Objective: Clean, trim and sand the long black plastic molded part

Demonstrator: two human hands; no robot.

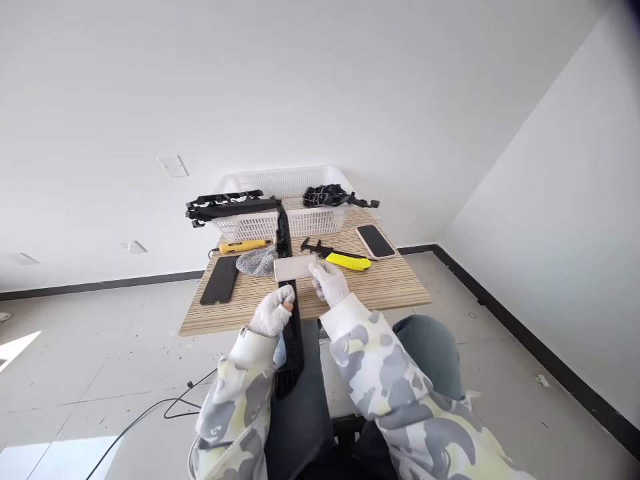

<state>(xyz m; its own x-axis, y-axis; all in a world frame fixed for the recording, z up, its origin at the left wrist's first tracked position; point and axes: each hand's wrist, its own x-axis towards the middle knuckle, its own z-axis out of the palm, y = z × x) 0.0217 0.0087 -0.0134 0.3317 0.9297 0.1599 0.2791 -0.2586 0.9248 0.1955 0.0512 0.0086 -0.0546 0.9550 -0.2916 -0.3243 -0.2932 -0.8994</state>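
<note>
A long black plastic trim piece (295,327) runs from the basket's front edge down over the table edge toward my lap. My left hand (273,312), in a white glove with bare fingertips, is closed around its side near the table edge. My right hand (330,283), also gloved, pinches the right end of a flat pale rectangular piece (293,267). That piece lies across the black trim, hiding part of it; I cannot tell whether it is card or a sanding sheet. Just left of it lies a grey cloth (256,262).
A white plastic basket (240,228) at the back of the wooden table (395,291) holds black plastic parts (327,195), some jutting past its sides. Around lie a yellow-handled tool (244,246), a black caliper (316,248), a yellow utility knife (349,261) and two phones (376,241).
</note>
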